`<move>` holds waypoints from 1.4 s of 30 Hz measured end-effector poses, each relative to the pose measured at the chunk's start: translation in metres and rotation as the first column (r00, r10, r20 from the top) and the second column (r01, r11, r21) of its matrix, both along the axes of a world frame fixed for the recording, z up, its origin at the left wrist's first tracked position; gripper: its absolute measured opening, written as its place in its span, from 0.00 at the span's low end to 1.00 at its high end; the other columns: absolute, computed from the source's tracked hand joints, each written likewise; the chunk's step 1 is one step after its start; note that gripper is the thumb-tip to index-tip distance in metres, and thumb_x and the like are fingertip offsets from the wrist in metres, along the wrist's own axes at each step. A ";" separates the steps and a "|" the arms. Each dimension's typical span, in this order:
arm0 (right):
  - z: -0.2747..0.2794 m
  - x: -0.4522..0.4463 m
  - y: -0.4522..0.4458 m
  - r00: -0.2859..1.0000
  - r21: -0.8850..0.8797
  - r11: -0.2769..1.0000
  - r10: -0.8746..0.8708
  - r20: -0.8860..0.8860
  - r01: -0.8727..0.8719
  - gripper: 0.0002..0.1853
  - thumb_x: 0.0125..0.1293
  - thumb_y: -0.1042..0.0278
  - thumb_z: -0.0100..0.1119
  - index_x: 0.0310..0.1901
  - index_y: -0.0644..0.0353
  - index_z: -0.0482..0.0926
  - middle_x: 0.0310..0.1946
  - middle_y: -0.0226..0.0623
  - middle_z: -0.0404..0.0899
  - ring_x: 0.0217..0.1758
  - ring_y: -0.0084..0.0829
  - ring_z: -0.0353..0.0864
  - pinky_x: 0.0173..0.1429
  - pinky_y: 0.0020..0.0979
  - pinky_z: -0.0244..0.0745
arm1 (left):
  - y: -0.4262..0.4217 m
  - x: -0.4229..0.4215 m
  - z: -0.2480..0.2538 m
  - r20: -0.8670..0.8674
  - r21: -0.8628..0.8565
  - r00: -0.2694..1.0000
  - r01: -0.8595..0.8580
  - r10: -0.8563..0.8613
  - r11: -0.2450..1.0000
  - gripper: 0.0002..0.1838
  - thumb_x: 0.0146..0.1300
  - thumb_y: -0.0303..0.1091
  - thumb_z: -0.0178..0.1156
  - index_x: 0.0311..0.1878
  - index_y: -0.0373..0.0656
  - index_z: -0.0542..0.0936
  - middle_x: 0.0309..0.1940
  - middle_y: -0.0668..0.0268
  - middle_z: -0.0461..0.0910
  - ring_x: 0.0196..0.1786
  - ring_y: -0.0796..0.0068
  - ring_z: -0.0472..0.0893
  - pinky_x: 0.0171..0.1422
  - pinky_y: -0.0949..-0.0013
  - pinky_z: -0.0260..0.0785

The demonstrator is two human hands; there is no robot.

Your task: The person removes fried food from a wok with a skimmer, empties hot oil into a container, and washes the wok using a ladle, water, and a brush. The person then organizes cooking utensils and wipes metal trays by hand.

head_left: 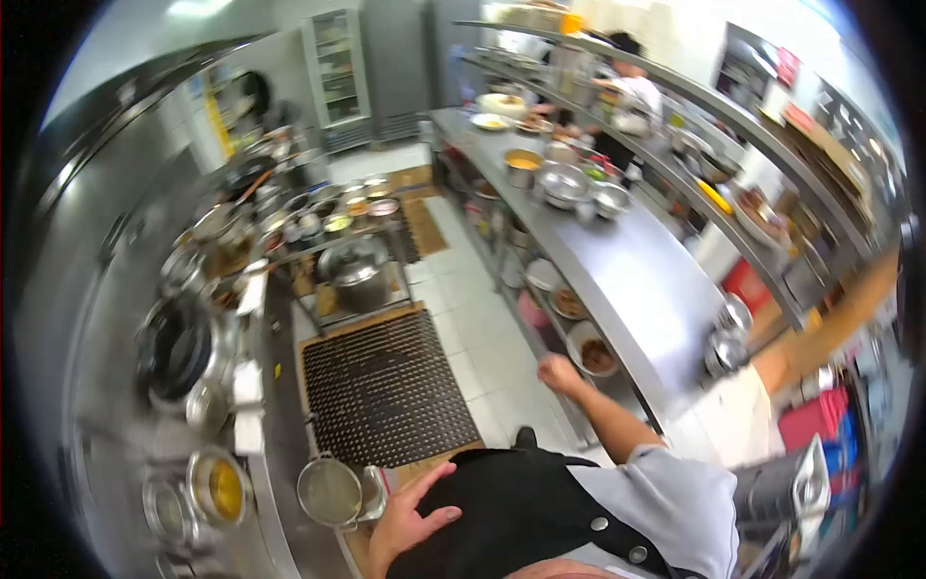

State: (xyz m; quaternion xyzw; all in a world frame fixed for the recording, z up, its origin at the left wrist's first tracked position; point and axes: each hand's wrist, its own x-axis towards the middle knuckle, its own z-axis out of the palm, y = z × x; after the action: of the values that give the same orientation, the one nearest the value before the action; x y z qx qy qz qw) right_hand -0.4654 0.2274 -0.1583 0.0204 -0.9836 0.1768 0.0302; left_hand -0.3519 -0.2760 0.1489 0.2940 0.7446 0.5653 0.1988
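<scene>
My left hand [410,516] is at the lower centre, held in front of the black apron [502,511], its fingers apart and nothing in it. Just left of it are a round strainer or pot [330,492] and a small pale container [374,494]. My right hand [558,374] hangs beside the steel counter [617,261], near a white bowl with brown food [593,352] on the lower shelf. Its fingers are curled; whether they hold anything is too small to tell.
A black rubber mat [386,386] covers the floor ahead. The stove [280,425] with pans runs along the left. A large lidded pot [354,270] stands on a low stand. Another person [632,92] is behind the shelves [666,68].
</scene>
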 end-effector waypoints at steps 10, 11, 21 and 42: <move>0.320 -0.034 0.206 0.756 -0.277 0.870 -0.492 -0.431 0.408 0.22 0.66 0.58 0.68 0.59 0.56 0.82 0.50 0.46 0.85 0.46 0.40 0.88 0.53 0.41 0.81 | 0.177 -0.105 0.011 -0.078 0.007 0.969 0.237 -0.236 0.972 0.35 0.59 0.39 0.76 0.67 0.33 0.76 0.63 0.49 0.80 0.66 0.55 0.80 0.73 0.62 0.68; 0.342 -0.042 0.223 0.747 -0.265 0.871 -0.491 -0.448 0.413 0.23 0.65 0.59 0.69 0.60 0.55 0.82 0.50 0.45 0.84 0.46 0.39 0.88 0.53 0.40 0.81 | 0.196 -0.116 0.010 -0.072 0.004 0.969 0.237 -0.236 0.972 0.35 0.59 0.39 0.76 0.67 0.33 0.76 0.63 0.49 0.80 0.66 0.55 0.80 0.73 0.62 0.68; 0.420 -0.305 0.446 0.461 -0.068 0.749 -0.474 -0.751 0.659 0.28 0.60 0.62 0.68 0.64 0.54 0.79 0.64 0.49 0.77 0.64 0.51 0.79 0.69 0.51 0.73 | 0.343 -0.191 0.015 -0.056 -0.091 0.968 0.240 -0.245 0.967 0.35 0.60 0.41 0.75 0.68 0.37 0.76 0.62 0.49 0.81 0.66 0.54 0.80 0.71 0.61 0.70; 0.313 -0.225 0.130 0.953 -0.448 0.848 0.195 -0.234 -0.283 0.22 0.49 0.69 0.72 0.49 0.58 0.83 0.45 0.39 0.85 0.45 0.34 0.85 0.51 0.37 0.80 | 0.318 -0.260 -0.130 0.720 0.408 0.694 -0.462 0.034 0.788 0.34 0.77 0.52 0.55 0.77 0.40 0.63 0.66 0.53 0.76 0.62 0.59 0.81 0.62 0.57 0.78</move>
State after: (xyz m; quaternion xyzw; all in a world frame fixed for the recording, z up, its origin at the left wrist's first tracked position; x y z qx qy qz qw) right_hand -0.6903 0.3570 0.1550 0.1509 -0.8926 0.4129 0.1003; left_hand -0.6124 0.0419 0.0185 0.0027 0.4530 0.8470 0.2784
